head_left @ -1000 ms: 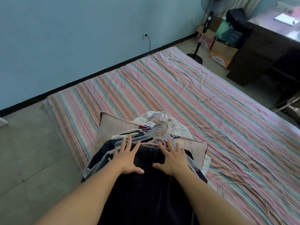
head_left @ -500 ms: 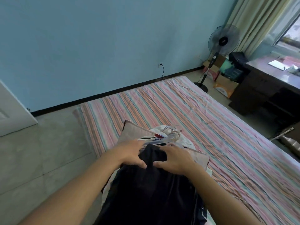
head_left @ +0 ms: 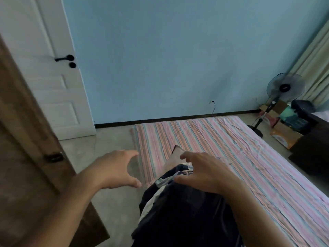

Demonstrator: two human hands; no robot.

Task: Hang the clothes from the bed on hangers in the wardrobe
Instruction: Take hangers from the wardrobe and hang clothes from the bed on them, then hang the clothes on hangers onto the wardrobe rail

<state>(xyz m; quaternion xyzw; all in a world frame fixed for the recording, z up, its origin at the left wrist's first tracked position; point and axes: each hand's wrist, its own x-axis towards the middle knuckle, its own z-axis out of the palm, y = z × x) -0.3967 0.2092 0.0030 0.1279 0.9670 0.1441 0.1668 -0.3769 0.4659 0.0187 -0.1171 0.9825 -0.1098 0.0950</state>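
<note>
A pile of dark clothes (head_left: 187,211) lies at the near edge of the striped bed (head_left: 231,148), over a beige pillow (head_left: 170,161). Pale hangers (head_left: 187,172) peek out at the top of the pile, mostly hidden by my right hand (head_left: 204,172). That hand is spread over the top of the pile with relaxed fingers and grips nothing. My left hand (head_left: 115,168) is off the pile, in the air over the floor to its left, with fingers loosely curved and empty. The brown wardrobe door (head_left: 26,166) stands at the left edge.
A white room door (head_left: 53,77) with a black handle stands behind the wardrobe door. At the far right are a standing fan (head_left: 284,88), cardboard boxes (head_left: 283,138) and a dark desk (head_left: 313,154). Grey floor lies between bed and wardrobe.
My view has swung left toward the wardrobe and door. My left hand has come off the dark clothes and moved left; both hands have let go of the bunched fabric.
</note>
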